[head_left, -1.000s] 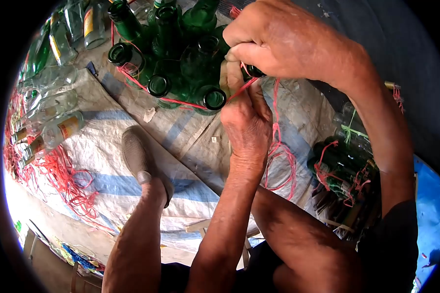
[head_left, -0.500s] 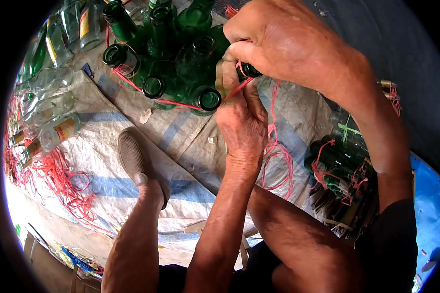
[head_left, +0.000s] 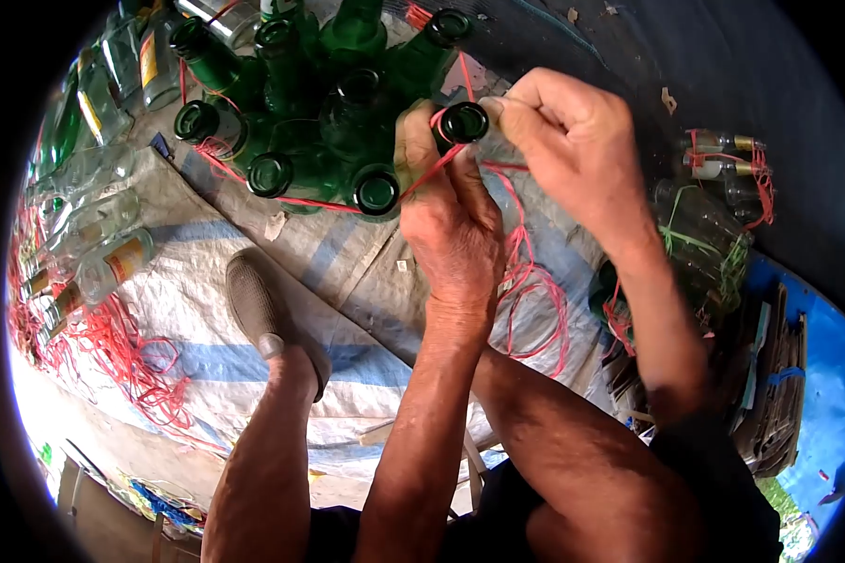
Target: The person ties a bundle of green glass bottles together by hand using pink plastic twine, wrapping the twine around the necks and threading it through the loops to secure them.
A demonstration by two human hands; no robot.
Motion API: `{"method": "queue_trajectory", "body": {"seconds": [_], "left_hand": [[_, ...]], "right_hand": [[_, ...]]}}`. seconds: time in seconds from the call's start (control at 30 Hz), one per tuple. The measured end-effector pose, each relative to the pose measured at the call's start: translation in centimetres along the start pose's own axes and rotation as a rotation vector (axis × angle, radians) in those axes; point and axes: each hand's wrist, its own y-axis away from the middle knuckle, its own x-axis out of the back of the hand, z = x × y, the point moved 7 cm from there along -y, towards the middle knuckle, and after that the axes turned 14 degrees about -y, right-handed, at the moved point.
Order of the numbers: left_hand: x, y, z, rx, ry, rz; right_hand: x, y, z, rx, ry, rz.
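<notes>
Several green glass bottles [head_left: 338, 131] stand bunched together at the top centre, with pink string [head_left: 319, 204] running round their necks. My left hand [head_left: 451, 211] is wrapped round the neck of the bottle at the bunch's right side, its thumb and fingers on either side of the rim [head_left: 464, 122]. The string loops over that neck and passes under my left fingers. Just right of this rim, my right hand [head_left: 573, 141] is pinched, with string beside its fingertips. A loose length of string [head_left: 535, 291] trails down onto the sheet.
Clear bottles [head_left: 113, 253] lie at the left beside a heap of pink string [head_left: 131, 361]. Tied bottles [head_left: 704, 225] and a stack of flat brown material [head_left: 770, 385] are at the right. My shod foot [head_left: 258, 296] rests on the striped sheet [head_left: 225, 361].
My right hand has moved right and down from over the bunch, uncovering the bottle rim and a bottle behind it. The bunch and my left hand have shifted slightly left in view.
</notes>
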Motion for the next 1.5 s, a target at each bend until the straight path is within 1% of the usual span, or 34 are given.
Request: {"method": "queue_trajectory", "body": {"seconds": [0.07,0.1,0.2,0.23,0.27,0.33,0.43,0.53,0.6,0.67,0.7,0.8,0.83,0.87,0.93,0.97,1.07,1.1,1.2,1.23,1.27,1.33,1.4,1.47,1.5], "left_hand": [[0.1,0.0,0.1,-0.015,-0.032,0.006],[0.0,0.0,0.0,-0.02,-0.007,-0.008],[-0.1,0.3,0.2,-0.038,-0.045,0.017],[-0.1,0.2,0.3,-0.032,-0.055,0.013],[-0.1,0.2,0.4,-0.026,-0.065,0.009],[0.0,0.6,0.3,0.034,-0.064,-0.053],[0.5,1.3,0.3,0.069,-0.076,-0.13],[0.9,1.7,0.7,0.034,-0.085,-0.107],[1.4,2.0,1.0,0.053,-0.026,-0.109],[1.9,2.6,1.4,0.134,0.095,-0.159],[2.5,2.6,1.7,0.24,0.116,-0.149],[3.2,3.2,1.5,0.233,0.085,-0.145],[3.3,3.4,1.7,0.306,0.179,-0.087],[3.3,3.5,1.5,0.352,0.205,-0.147],[2.7,3.6,2.0,0.41,0.294,-0.213],[2.4,3.5,2.0,0.4,0.329,-0.237],[2.3,2.8,1.2,0.599,0.612,-0.349],[2.4,2.7,0.9,0.579,0.595,-0.35],[2.7,2.7,-0.2,0.573,0.573,-0.323],[3.0,2.7,-0.7,0.599,0.515,-0.312],[3.1,2.6,-0.8,0.57,0.478,-0.281],[3.4,2.5,-0.9,0.512,0.402,-0.222],[4.1,2.3,-0.4,0.497,0.276,-0.18],[4.5,2.2,-0.3,0.478,0.183,-0.134],[4.7,2.3,-0.5,0.47,0.149,-0.11]], "right_hand": [[0.0,1.6,1.0,-0.076,-0.11,0.088],[0.0,2.1,0.7,-0.117,-0.191,0.098],[-0.6,3.6,1.2,-0.194,-0.28,0.161],[-0.5,3.9,0.9,-0.209,-0.183,0.135],[-0.7,4.2,0.6,-0.176,-0.205,0.156],[-1.0,4.8,0.4,-0.175,-0.2,0.17],[-1.4,5.7,0.4,-0.214,-0.241,0.167],[-1.5,6.6,0.5,-0.21,-0.24,0.174],[-1.6,7.1,0.7,-0.218,-0.239,0.151],[-1.7,7.6,0.8,-0.205,-0.214,0.147],[-1.8,7.9,0.7,-0.223,-0.215,0.118],[-2.1,8.8,0.9,-0.196,-0.209,0.095],[-2.4,9.0,0.8,-0.173,-0.275,0.087],[-2.4,9.2,0.6,-0.199,-0.259,0.058],[-2.6,9.8,0.4,-0.184,-0.169,0.001],[-2.8,10.2,0.6,-0.202,-0.22,0.033],[-3.3,11.1,1.0,-0.27,-0.228,-0.077],[-3.4,11.4,1.1,-0.275,-0.196,-0.107],[-3.6,11.6,1.6,-0.243,-0.142,-0.289],[-3.3,11.2,1.3,-0.16,-0.143,-0.334],[-2.6,11.0,1.0,-0.158,-0.158,-0.251],[-0.8,9.8,0.0,-0.277,0.027,-0.294],[0.5,7.4,-3.3,-0.048,-0.023,-0.149],[0.6,4.9,-6.9,0.24,-0.021,-0.07],[0.2,3.7,-8.0,0.349,0.042,-0.117]]}}
